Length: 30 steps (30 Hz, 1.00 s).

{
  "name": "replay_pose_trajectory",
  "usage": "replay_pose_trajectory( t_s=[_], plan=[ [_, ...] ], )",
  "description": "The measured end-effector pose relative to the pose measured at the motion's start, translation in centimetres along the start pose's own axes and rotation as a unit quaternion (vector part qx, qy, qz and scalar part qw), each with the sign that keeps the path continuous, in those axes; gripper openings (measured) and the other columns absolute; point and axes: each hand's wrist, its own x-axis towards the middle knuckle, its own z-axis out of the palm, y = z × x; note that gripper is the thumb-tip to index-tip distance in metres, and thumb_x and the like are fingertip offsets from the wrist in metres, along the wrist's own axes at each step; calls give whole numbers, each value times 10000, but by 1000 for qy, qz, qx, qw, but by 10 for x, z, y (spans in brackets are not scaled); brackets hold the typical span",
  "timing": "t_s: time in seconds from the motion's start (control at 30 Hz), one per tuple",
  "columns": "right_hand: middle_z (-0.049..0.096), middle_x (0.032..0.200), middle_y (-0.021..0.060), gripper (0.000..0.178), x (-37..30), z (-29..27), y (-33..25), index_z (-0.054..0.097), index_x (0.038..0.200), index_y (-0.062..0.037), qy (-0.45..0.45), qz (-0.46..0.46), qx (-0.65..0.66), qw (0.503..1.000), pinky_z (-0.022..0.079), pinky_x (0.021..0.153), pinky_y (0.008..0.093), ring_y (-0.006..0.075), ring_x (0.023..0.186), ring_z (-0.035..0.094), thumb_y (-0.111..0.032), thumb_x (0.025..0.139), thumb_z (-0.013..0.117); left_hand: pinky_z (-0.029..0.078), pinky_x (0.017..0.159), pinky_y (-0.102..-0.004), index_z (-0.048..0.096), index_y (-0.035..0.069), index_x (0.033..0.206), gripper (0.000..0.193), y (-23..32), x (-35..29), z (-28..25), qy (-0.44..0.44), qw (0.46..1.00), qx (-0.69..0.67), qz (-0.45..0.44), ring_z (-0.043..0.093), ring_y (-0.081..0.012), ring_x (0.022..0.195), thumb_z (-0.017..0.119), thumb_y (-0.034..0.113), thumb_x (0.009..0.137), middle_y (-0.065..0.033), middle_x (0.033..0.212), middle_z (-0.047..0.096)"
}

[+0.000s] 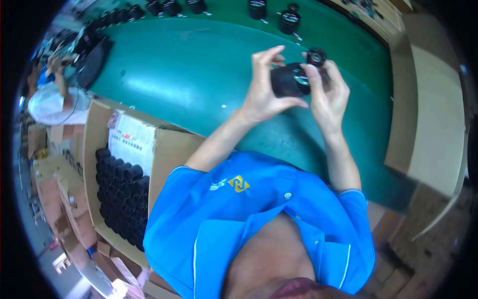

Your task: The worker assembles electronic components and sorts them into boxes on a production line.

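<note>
Black cylinder [288, 81]: clamped in left hand [265, 92] above the green table [189, 70]. Small black round part [316, 57]: pinched by right hand [328, 97], at the cylinder's open end.

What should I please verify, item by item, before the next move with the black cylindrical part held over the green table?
1. Left hand grips the black cylindrical part: ok.
2. Right hand holds the small black round piece at the cylinder's open end: ok.
3. Small piece fully seated on the cylinder: cannot tell.
4. Part held above the green table, not resting on it: ok.
5. Cardboard box of black cylinders at the person's left: ok.
</note>
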Motion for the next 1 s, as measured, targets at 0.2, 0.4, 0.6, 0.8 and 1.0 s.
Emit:
replay_pose_trajectory(
  t_s=[0.2, 0.4, 0.6, 0.8, 1.0],
  plan=[
    [714, 945, 90, 198, 3, -24, -22, 700, 1038, 12, -79, 4, 50, 996, 522, 784, 278, 172, 845, 625, -69, 859, 728, 476, 954, -363, 484, 47, 1369, 897, -14, -4, -3, -36, 996, -77, 32, 566, -261, 1059, 934, 258, 623, -126, 1236, 539],
    [714, 941, 49, 174, -3, -33, -33, 723, 1003, -37, -122, -7, -5, 993, 447, 880, 306, 169, 841, 598, -68, 832, 735, 503, 919, -357, 483, 43, 1359, 826, -10, -18, 2, -44, 977, -207, -4, 590, -257, 1033, 901, 179, 659, -128, 1238, 550],
    [693, 880, -4, 155, -9, -34, -34, 734, 967, -80, -113, -50, -40, 992, 349, 918, 311, 144, 830, 544, -81, 813, 746, 517, 886, -356, 494, 42, 1346, 800, -3, -15, 5, -36, 984, -166, 58, 601, -254, 1011, 889, 104, 653, -134, 1269, 560],
    [662, 817, -35, 144, -21, -27, -41, 733, 940, -107, -40, -72, -136, 987, 303, 879, 311, 129, 814, 496, -89, 799, 752, 516, 902, -362, 468, 48, 1341, 794, 12, -13, 3, -25, 998, -34, 38, 610, -272, 1037, 839, 2, 640, -152, 1253, 550],
    [600, 839, 12, 137, -23, -29, -33, 713, 910, -72, -35, -126, -172, 976, 345, 857, 308, 159, 843, 506, -81, 788, 775, 514, 839, -345, 535, 49, 1286, 729, 20, -7, 6, -9, 996, 36, 85, 609, -246, 944, 878, 58, 643, -118, 1123, 633]
  ],
)
